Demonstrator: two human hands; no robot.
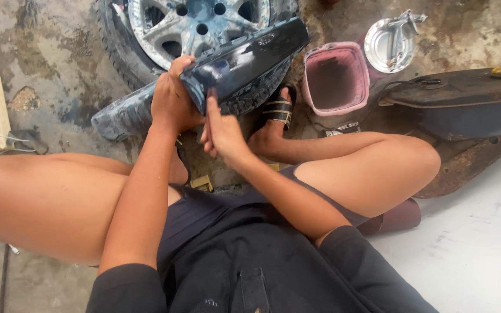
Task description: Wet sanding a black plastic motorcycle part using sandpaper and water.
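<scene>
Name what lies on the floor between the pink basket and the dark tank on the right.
Bare stained concrete lies between the pink basket and the dark tank, with a round silver can lid just above; head view.

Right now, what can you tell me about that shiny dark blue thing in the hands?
The dark blue panel is long, slightly curved and glossy, like painted plastic or metal, reflecting light. It is held tilted, upper end toward the right, over a paint-spattered wheel. The left hand grips its lower end; the right hand touches its underside edge.

Single head-worn view, looking steeply down over the seated person's lap, close above the wheel (198,29) on the concrete floor (47,52), knees either side below it
</scene>
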